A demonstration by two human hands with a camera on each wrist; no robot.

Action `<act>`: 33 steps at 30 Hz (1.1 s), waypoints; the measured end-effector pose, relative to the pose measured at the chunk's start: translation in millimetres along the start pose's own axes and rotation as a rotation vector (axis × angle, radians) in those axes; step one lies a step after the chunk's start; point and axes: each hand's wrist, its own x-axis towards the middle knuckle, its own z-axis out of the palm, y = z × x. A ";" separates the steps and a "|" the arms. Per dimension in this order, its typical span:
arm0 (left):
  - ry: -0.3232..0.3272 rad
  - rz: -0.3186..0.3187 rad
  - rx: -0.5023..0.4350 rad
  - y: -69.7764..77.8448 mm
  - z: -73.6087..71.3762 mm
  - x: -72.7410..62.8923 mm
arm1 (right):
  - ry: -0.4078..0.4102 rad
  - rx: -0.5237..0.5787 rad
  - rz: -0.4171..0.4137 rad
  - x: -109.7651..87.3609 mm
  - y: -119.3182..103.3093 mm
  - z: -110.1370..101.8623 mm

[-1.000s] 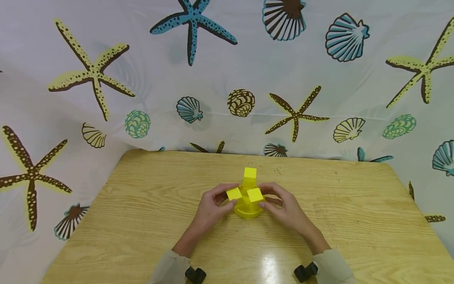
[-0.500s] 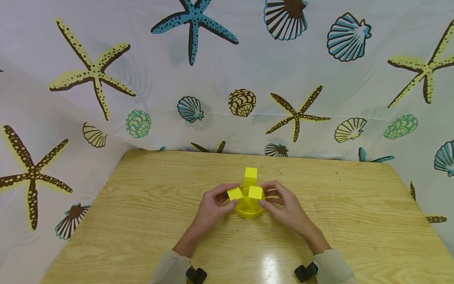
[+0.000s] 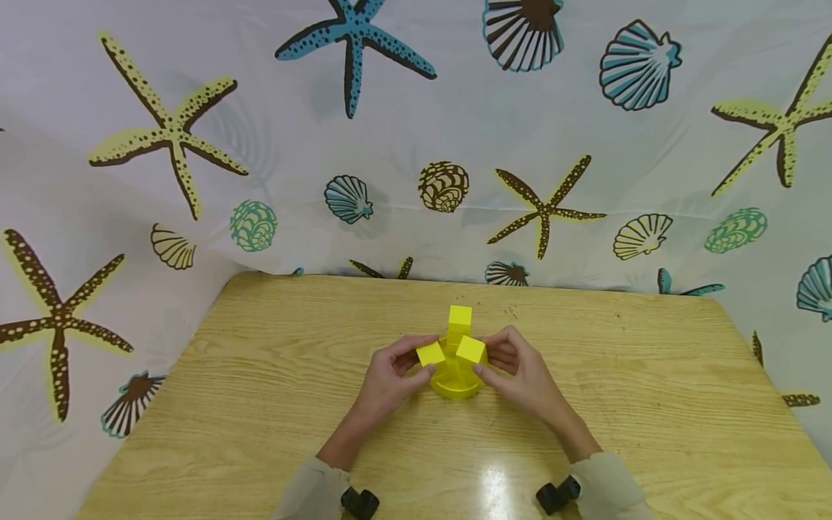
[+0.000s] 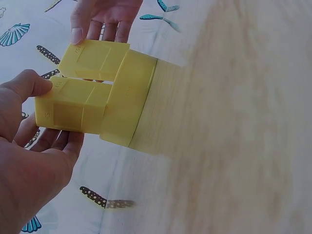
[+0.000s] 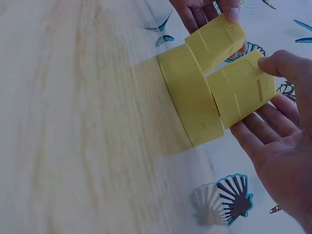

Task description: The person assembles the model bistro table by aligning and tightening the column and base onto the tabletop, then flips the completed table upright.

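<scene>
A shallow round yellow base [image 3: 456, 391] stands on the table with three square-topped yellow blocks standing up from it. My left hand [image 3: 383, 383] pinches the left block [image 3: 431, 354] between thumb and fingers. On the other side, my right hand [image 3: 529, 375] grips the right block [image 3: 471, 349], thumb on its near face and fingers behind. The rear block [image 3: 460, 318] stands untouched. In the left wrist view the left block [image 4: 73, 105] sits right at the base [image 4: 130, 97]. The right wrist view has the right block [image 5: 243, 87] tilted slightly, its lower edge right at the rim.
The wooden table [image 3: 260, 404] spreads around the base on all sides. Behind and beside it hangs a white cloth [image 3: 403, 144] printed with starfish and shells. A black wrist camera [image 3: 360, 503] sits at the left sleeve, another black camera [image 3: 557, 496] at the right.
The right block has turned in my right hand and shifted slightly right, and the right fingers have changed their hold a little. My left hand and the rear block stay put.
</scene>
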 end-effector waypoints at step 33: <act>0.004 -0.001 0.001 1.5 0.0 -0.3 | -0.110 0.001 0.056 15.1 -5.2 -15.8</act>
